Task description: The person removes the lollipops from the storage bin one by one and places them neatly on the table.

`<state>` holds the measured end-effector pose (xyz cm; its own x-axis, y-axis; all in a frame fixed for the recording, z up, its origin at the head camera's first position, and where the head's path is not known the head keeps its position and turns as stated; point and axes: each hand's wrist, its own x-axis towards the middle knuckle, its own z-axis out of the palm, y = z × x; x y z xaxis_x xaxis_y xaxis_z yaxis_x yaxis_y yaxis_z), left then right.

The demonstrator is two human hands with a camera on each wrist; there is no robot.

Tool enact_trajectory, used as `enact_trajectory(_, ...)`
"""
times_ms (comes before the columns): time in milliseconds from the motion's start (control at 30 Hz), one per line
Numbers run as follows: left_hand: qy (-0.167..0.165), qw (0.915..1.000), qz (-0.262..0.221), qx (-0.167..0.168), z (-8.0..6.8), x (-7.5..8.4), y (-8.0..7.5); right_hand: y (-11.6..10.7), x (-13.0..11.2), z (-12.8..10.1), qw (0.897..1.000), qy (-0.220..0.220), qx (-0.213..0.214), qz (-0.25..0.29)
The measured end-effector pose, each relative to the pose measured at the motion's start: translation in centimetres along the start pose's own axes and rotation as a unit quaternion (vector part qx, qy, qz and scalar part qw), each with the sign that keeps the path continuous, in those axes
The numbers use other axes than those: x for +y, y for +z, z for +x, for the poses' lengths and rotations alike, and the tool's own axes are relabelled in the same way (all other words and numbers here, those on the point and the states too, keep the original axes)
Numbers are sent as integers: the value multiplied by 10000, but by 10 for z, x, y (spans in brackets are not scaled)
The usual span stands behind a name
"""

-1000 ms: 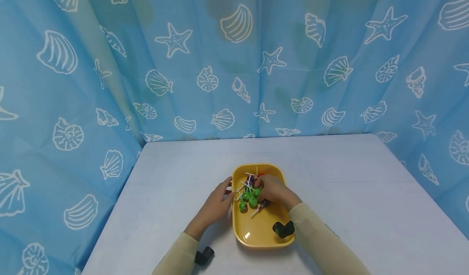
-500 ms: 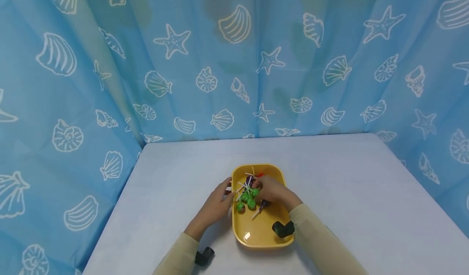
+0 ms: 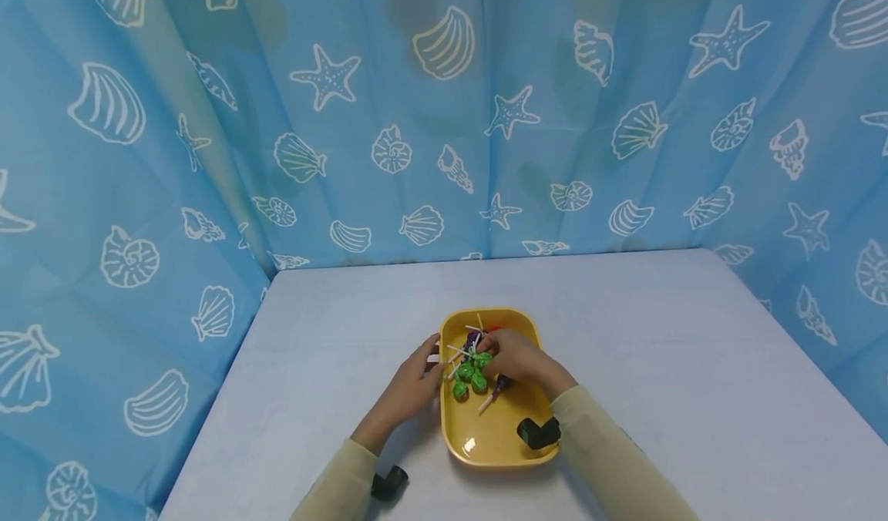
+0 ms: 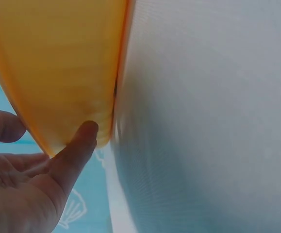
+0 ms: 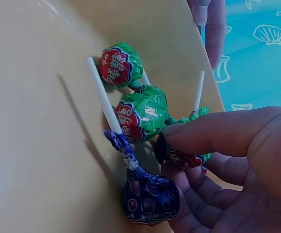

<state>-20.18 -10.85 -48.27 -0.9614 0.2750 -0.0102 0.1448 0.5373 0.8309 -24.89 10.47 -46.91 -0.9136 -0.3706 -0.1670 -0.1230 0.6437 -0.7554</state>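
Resting on the pale tabletop (image 3: 333,336), nearer its front edge than its back, one yellow tray (image 3: 494,438) holds a small heap of wrapped lollipops gathered toward the tray's far end. The right hand (image 3: 515,357) reaches into that heap; in the right wrist view its thumb and fingers (image 5: 213,133) curl around one green lollipop (image 5: 186,155), pinching the wrapped head between them. Two more green lollipops (image 5: 141,115) lie just beside it, toward the tray's left wall, touching each other, so three green ones can be counted there. One purple lollipop (image 5: 150,196) lies against the fingers on the near side, its white stick (image 5: 104,97) pointing away across the tray floor. From the head view more sticks and a spot of red show at the tray's far end, but how many sweets lie there cannot be told. The left hand (image 3: 409,386) sits outside the tray at its left rim, fingers fairly straight and together, with one fingertip (image 4: 87,130) pressed on the outer wall and the thumb held apart. Blue shell-patterned curtains (image 3: 444,112) hang behind the back and side edges of the tabletop.
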Motion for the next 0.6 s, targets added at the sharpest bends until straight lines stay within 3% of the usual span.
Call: enact_trajectory(600, -236, 9967, -772, -104, -1, 2, 3, -11, -8, -9, 9997, -82, 230, 71)
